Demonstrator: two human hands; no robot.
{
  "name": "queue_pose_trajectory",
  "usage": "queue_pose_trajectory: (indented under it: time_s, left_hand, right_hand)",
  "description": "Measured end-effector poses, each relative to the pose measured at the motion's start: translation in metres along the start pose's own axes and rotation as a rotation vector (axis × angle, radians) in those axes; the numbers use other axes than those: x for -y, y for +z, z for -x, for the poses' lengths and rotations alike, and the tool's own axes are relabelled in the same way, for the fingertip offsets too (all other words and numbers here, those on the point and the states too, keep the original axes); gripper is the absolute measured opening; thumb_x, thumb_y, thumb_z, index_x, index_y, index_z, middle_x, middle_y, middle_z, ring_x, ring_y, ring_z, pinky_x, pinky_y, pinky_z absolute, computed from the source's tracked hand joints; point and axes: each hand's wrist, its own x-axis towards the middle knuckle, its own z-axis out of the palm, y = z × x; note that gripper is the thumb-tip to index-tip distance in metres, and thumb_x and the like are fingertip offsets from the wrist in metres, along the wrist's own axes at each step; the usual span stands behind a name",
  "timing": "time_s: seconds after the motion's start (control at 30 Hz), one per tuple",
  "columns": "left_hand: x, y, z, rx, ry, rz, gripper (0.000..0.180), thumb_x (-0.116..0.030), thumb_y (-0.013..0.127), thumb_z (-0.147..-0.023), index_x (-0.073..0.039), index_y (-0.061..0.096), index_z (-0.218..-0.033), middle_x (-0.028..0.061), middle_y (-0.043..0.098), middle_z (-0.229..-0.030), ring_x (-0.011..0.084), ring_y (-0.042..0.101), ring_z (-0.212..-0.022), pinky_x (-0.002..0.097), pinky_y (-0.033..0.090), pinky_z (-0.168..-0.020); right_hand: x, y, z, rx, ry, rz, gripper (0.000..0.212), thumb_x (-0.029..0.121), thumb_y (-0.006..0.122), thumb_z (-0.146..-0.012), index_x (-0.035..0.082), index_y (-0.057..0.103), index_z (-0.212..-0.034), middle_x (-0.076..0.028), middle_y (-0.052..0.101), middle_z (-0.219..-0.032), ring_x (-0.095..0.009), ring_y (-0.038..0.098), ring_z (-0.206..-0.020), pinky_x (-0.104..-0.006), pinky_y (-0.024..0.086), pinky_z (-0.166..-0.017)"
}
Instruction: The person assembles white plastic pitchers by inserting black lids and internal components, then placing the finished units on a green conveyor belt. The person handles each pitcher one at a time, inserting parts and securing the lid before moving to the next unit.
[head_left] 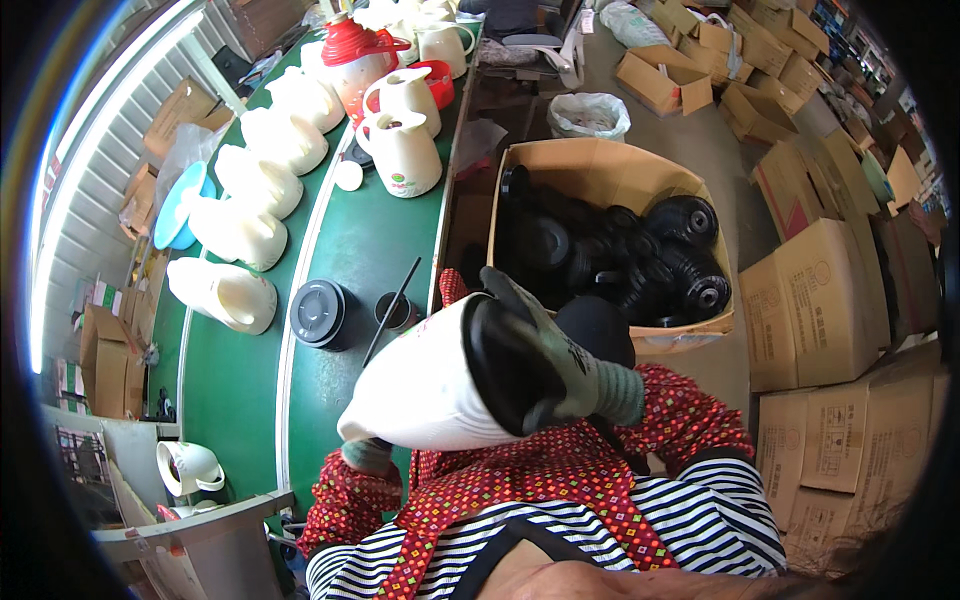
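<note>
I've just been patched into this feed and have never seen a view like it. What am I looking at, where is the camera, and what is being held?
There is no machine here: a person works with two gloved hands. The single picture comes from a fisheye camera on the person's head, looking down, so straight edges bend near the rim.

The left hand supports the narrow end of a cream jug body lying sideways. The right hand grips its wide black end.

Ahead runs a green belt carrying more cream bodies, finished jugs, one with a red lid, and a black disc. To the right, an open carton holds black parts. Closed cartons stand beyond it.
</note>
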Motion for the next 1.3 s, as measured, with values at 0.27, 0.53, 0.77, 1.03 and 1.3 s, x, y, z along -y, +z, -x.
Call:
queue_pose_trajectory:
  time_s: [0.27,0.53,0.77,1.03,1.3]
  left_hand:
    - [0.026,-0.007,-0.008,0.038,0.018,-0.264,0.044,-0.015,0.081,-0.083,0.003,0.069,-0.121,0.0159,0.076,-0.111,0.0263,0.075,-0.100,0.0372,0.059,-0.087]
    - [-0.021,-0.027,-0.008,-0.191,0.359,-1.006,0.039,-0.014,0.083,-0.076,0.001,0.072,-0.110,0.0148,0.077,-0.096,0.0270,0.076,-0.087,0.0375,0.058,-0.079]
    - [-0.065,0.013,-0.022,-0.190,0.295,-1.696,0.061,-0.025,0.078,-0.078,-0.001,0.058,-0.132,0.0267,0.063,-0.118,0.0443,0.070,-0.093,0.0477,0.059,-0.081]
    - [-0.093,0.018,0.013,0.243,0.487,-1.307,0.090,-0.019,0.090,-0.071,-0.013,0.051,-0.152,0.0333,0.033,-0.162,0.0513,0.034,-0.150,0.0558,0.039,-0.119]
    - [-0.030,0.025,0.011,0.201,0.496,-1.451,0.082,-0.034,0.098,-0.057,-0.014,0.069,-0.132,0.0407,0.014,-0.166,0.0627,0.017,-0.153,0.0640,0.025,-0.123]
  right_hand:
    - [0.022,0.000,-0.012,-0.038,-0.228,0.172,0.093,0.049,0.086,-0.073,0.014,0.051,-0.152,-0.033,0.029,-0.161,-0.056,0.029,-0.148,-0.0648,0.026,-0.121]
    - [-0.042,0.079,0.058,-0.630,0.445,-0.771,0.066,0.023,0.061,-0.105,0.002,0.034,-0.161,-0.013,0.046,-0.159,-0.025,0.045,-0.147,-0.0376,0.035,-0.123]
    - [-0.012,0.037,0.016,-0.153,0.246,-0.125,0.093,0.036,0.086,-0.079,0.008,0.044,-0.158,-0.022,0.036,-0.163,-0.040,0.039,-0.149,-0.0508,0.033,-0.123]
    - [0.017,0.001,-0.007,0.226,0.195,0.208,0.092,0.029,0.093,-0.066,0.021,0.058,-0.150,-0.026,0.036,-0.161,-0.049,0.040,-0.144,-0.0569,0.034,-0.121]
    - [0.033,0.003,-0.021,0.359,0.235,0.383,0.063,0.020,0.089,-0.067,0.015,0.073,-0.127,-0.030,0.035,-0.160,-0.050,0.042,-0.144,-0.0545,0.038,-0.117]
